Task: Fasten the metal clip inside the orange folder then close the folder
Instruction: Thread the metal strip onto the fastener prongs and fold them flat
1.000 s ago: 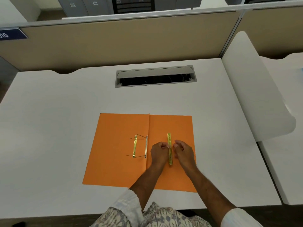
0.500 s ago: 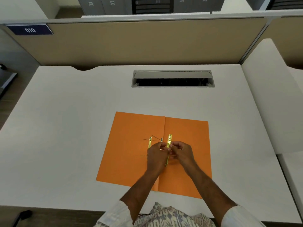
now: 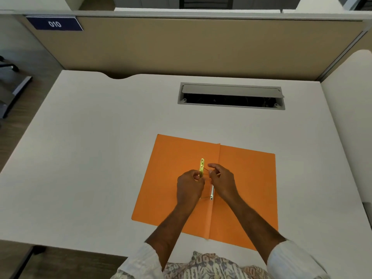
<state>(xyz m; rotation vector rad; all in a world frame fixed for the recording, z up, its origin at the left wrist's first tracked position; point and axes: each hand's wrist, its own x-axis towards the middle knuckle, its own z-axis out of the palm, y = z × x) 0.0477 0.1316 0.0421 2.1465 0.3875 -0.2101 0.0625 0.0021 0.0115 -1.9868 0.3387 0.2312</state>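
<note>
Your left hand (image 3: 190, 186) pinches the gold clip bar (image 3: 201, 167) upright over the open orange folder (image 3: 247, 178); your right hand (image 3: 222, 181), just beside it, pinches a thin prong (image 3: 207, 170).

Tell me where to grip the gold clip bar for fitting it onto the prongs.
Grip the gold clip bar by its long thin edges near the middle, coming from above, as the left hand does now. It is a narrow flat strip with holes near its ends, so a mid-length pinch should leave those free. The right hand seems to guide a wire prong.
</note>
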